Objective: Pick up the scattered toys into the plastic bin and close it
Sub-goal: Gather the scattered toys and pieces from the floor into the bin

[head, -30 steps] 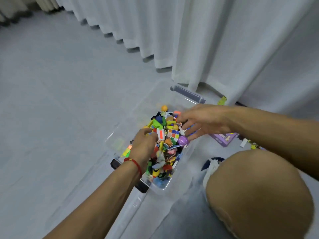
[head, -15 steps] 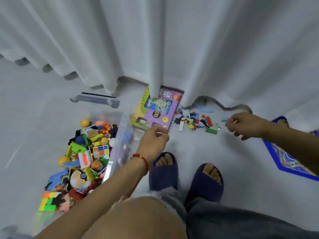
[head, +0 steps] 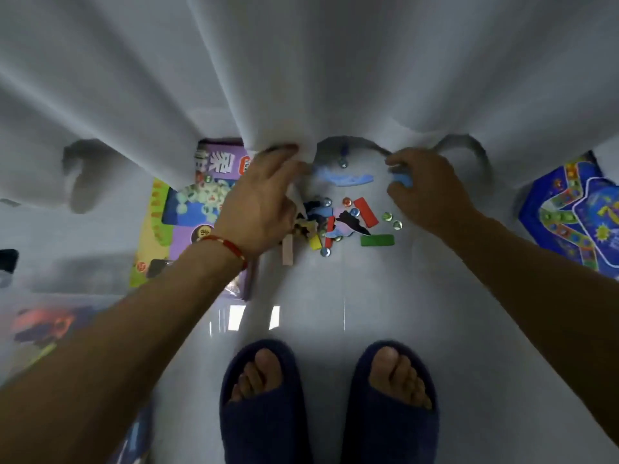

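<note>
Navy slippers (head: 264,396) stand nearest on the pale floor (head: 335,313). Beyond them, both forearms reach forward to a small heap of loose toys (head: 341,222) lying between the hands: red and green blocks, glass marbles, dark puzzle scraps. The left hand (head: 258,209) covers the heap's left edge, fingers spread and bent down; what they hold cannot be told. The right hand (head: 428,189) sits just right of the heap, pinching a light blue piece (head: 402,179). A green block (head: 376,240) lies crosswise, nearer the right hand. At far left, blurred, is the clear plastic bin (head: 50,296). A purple game box (head: 201,209) shows Chinese characters, partly covered. Farthest, a white curtain (head: 301,61) hangs.
</note>
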The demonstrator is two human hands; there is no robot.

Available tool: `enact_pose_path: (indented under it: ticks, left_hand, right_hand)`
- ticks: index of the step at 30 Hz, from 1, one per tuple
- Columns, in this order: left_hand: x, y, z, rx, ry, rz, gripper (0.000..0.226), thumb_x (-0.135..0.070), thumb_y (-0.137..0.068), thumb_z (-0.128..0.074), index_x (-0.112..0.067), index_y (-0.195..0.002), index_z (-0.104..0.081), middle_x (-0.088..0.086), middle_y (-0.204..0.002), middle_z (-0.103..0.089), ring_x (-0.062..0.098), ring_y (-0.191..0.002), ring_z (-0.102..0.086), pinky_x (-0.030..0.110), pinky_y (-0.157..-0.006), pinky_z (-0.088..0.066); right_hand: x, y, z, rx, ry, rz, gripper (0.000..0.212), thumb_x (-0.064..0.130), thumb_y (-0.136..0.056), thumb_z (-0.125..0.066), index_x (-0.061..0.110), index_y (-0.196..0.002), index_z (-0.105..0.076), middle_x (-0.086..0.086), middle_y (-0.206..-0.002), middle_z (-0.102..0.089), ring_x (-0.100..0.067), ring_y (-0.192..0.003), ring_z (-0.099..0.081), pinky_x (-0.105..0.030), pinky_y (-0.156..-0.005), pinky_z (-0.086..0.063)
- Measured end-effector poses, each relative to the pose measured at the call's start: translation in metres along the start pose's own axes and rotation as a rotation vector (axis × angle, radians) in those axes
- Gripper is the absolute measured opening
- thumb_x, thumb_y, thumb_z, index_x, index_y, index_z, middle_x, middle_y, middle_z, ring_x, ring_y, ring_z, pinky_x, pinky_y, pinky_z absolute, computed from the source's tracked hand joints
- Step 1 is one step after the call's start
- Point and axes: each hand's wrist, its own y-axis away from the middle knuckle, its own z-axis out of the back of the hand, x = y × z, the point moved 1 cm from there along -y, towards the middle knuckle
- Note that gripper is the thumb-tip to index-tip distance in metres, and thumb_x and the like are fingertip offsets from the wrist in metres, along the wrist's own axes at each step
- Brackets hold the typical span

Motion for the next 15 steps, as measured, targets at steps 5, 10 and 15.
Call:
enact_pose_path:
  ticks: [5,10,15]
  left_hand:
    - [0.026,-0.048,0.014,0.0,-0.091,0.013,0.049,-0.001,-0.081,-0.056,-0.008,-0.13,-0.059,0.016,-0.136,-0.053,0.034,-0.131,-0.043,0.039,-0.107,-0.038]
    - [0.028,-0.055,0.006,-0.034,-0.06,0.031,0.055,0.002,-0.079,-0.059,-0.006,-0.133,-0.056,0.017,-0.134,-0.052,0.035,-0.127,-0.044,0.039,-0.106,-0.039]
    - [0.02,-0.049,-0.009,-0.022,-0.003,0.082,0.069,-0.001,-0.079,-0.058,-0.013,-0.145,-0.043,0.013,-0.145,-0.041,0.03,-0.134,-0.037,0.039,-0.107,-0.041]
  right_hand:
    - [-0.017,-0.005,-0.024,-0.096,0.213,-0.166,0.037,0.012,-0.087,-0.065,0.013,-0.124,-0.06,-0.011,-0.124,-0.059,-0.03,-0.117,-0.051,-0.036,-0.1,-0.035]
    - [-0.041,0.022,-0.028,-0.227,0.118,-0.123,0.022,0.004,-0.091,-0.062,0.007,-0.112,-0.06,-0.018,-0.114,-0.056,-0.034,-0.102,-0.052,-0.036,-0.088,-0.041]
    - [-0.045,-0.001,-0.025,-0.103,0.206,-0.019,0.034,0.016,-0.091,-0.066,0.006,-0.121,-0.053,-0.016,-0.119,-0.056,-0.032,-0.107,-0.054,-0.041,-0.091,-0.047]
